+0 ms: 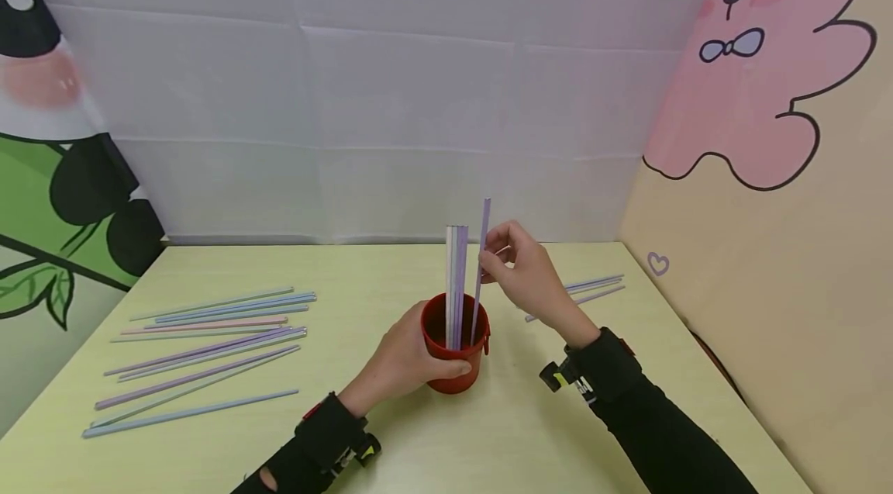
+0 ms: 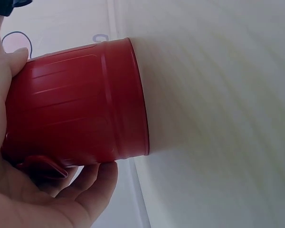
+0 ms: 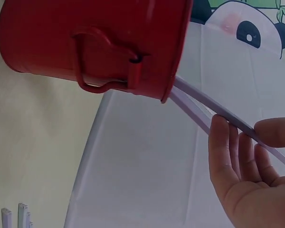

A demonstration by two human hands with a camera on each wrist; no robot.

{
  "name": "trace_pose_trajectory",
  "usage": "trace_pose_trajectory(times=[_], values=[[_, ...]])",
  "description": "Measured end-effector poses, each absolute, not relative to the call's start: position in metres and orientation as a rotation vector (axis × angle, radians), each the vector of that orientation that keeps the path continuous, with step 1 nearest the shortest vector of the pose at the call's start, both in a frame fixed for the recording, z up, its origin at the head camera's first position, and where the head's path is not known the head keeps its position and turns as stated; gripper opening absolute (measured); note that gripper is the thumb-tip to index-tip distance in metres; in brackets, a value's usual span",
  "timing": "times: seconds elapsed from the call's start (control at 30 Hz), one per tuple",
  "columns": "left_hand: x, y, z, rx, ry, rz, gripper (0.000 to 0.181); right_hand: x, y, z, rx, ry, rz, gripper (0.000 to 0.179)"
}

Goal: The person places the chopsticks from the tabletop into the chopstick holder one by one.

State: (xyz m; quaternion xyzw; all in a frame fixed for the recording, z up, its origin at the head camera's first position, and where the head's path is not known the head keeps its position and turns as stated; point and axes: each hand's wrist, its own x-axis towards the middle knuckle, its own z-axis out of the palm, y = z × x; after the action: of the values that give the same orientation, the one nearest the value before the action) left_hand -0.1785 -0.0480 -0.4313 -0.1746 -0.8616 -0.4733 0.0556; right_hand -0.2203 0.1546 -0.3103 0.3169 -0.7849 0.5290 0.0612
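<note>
A small red metal bucket (image 1: pixel 453 384) with side handles stands on the table. My left hand (image 1: pixel 401 358) grips it round the left side, with the thumb across its front. Several thin purple and whitish sticks (image 1: pixel 456 285) stand upright together inside. Between thumb and fingers my right hand (image 1: pixel 512 265) pinches a single purple stick (image 1: pixel 485 226), whose lower end is inside the bucket by the right wall. In the right wrist view this held stick (image 3: pixel 218 108) slants out past the bucket's rim, beside the other sticks (image 3: pixel 192 112).
Rows of green, blue, pink and purple sticks (image 1: pixel 209 354) lie on the left of the pale table (image 1: pixel 391 455). A few more sticks (image 1: pixel 593 286) lie at the right, behind the right forearm. A white sheet (image 1: pixel 418 91) hangs along the back edge.
</note>
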Motion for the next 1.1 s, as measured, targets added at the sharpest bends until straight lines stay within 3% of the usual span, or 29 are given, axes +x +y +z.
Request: trace_pose_trajectory(times=[0.27, 1.1], values=[[-0.178, -0.048, -0.431, -0.536, -2.610, -1.433, 0.086, -0.248, 0.160, -0.348, 0.928, -2.446, 1.556, 0.019], [-0.175, -0.042, -0.425, -0.511, -2.622, -1.411, 0.085, -0.275, 0.238, -0.359, 1.009, -2.469, 0.791, 0.029]])
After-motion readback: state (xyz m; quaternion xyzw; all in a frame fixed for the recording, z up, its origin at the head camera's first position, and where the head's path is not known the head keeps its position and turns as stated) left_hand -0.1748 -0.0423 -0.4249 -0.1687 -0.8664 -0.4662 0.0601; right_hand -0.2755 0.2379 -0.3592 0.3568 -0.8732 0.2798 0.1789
